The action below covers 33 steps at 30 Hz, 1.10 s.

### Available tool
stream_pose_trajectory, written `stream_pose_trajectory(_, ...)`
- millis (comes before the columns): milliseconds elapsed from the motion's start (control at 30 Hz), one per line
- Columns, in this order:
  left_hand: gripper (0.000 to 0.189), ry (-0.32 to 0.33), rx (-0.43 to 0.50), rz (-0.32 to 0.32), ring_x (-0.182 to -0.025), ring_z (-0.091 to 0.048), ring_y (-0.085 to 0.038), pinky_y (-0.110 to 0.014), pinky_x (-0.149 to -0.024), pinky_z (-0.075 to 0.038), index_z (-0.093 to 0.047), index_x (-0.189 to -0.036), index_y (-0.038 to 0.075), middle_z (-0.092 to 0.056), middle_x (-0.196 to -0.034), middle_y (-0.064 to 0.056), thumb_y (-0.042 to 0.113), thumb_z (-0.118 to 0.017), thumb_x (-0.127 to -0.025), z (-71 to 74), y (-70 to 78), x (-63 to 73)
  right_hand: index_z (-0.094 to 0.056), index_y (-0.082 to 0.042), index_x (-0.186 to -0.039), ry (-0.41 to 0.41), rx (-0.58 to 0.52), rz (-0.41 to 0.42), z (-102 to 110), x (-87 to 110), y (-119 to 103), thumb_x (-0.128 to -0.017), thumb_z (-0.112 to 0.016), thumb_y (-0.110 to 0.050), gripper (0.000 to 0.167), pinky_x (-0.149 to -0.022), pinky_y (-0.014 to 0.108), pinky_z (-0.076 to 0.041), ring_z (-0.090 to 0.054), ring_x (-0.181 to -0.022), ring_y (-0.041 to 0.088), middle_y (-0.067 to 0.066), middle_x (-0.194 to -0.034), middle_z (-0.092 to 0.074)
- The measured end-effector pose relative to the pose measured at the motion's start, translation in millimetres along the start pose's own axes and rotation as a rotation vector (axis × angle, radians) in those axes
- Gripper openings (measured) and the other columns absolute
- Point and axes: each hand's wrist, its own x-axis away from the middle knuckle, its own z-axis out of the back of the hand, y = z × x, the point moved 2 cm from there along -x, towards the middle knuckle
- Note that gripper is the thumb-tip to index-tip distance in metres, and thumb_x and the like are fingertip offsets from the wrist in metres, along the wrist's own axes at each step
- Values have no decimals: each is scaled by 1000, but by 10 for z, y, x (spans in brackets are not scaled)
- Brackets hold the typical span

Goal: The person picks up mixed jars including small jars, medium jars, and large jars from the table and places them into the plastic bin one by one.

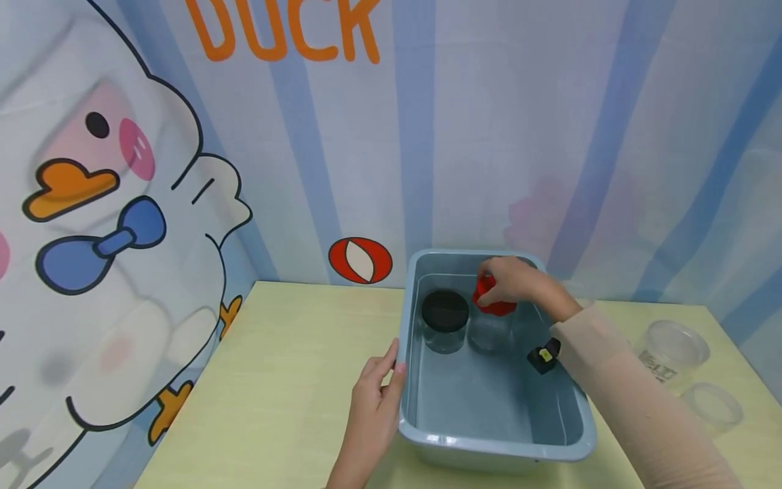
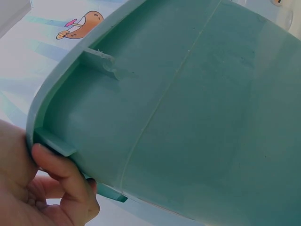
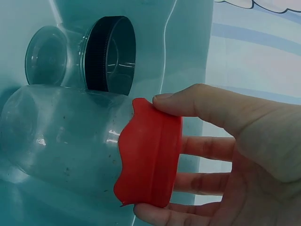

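A light blue plastic basin point(image 1: 497, 445) stands on the table. At its left rim is my left hand point(image 1: 375, 401); in the left wrist view its fingers point(image 2: 63, 172) curl under the rim and hold it. My right hand point(image 1: 513, 278) reaches into the basin's far part and grips a red, wavy-edged lid point(image 3: 150, 155) between thumb and fingers. That lid sits on a clear jar point(image 3: 61, 132), which stands in the basin. Beside it, to the left in the head view, stands a shorter clear jar with a black lid point(image 1: 444, 311).
To the right of the basin, a clear plastic container point(image 1: 675, 350) and a clear round piece point(image 1: 713, 405) rest on the pale yellow table point(image 1: 293, 380). A cartoon-printed curtain point(image 1: 476, 136) hangs behind the table. A small black device point(image 1: 544, 356) is at my right wrist.
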Motion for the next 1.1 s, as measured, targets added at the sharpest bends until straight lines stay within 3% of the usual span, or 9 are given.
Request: stream_pose_trajectory(1100, 52, 3, -33, 10, -101, -57, -19, -30, -91, -54, -42, -151, 7, -55, -111, -8, 31, -50, -106, -5, 25, 13, -58, 8, -122, 17, 27, -28, -103, -13, 65, -88, -71, -17, 44, -71, 40, -57, -58, -97, 33, 20, -110, -61)
